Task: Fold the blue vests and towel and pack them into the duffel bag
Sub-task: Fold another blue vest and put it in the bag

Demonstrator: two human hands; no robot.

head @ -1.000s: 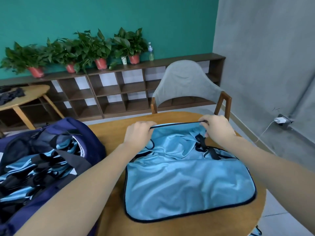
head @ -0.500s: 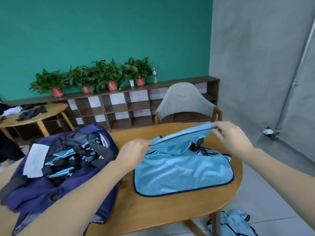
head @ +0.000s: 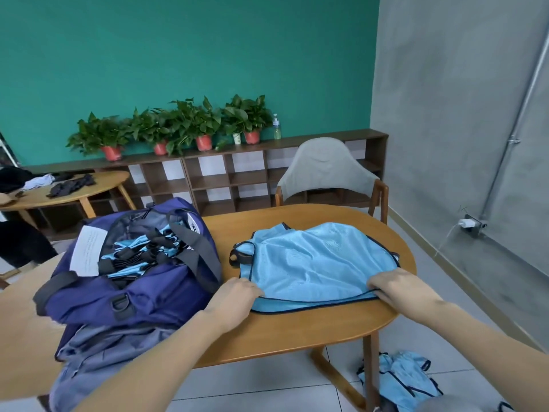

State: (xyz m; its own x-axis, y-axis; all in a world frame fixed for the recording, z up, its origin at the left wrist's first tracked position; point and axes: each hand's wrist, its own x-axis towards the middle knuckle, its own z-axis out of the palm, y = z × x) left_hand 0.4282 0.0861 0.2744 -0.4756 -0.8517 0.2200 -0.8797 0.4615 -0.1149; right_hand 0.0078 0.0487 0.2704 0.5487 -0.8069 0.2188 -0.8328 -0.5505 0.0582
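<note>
Mesh blue vest lies folded in half on the wooden table, top layer brought to the near hem so both edges line up. Your left hand & right hand each sit at a near corner, fingers curled over the doubled hem, prob. pinning it flat; can't tell if thumbs are tucked under. Navy duffel bag sits just beside, on your left, unzipped w/ folded vests already inside, handy for packing. More vests lie on the floor by the table leg; no towel in view.
</note>
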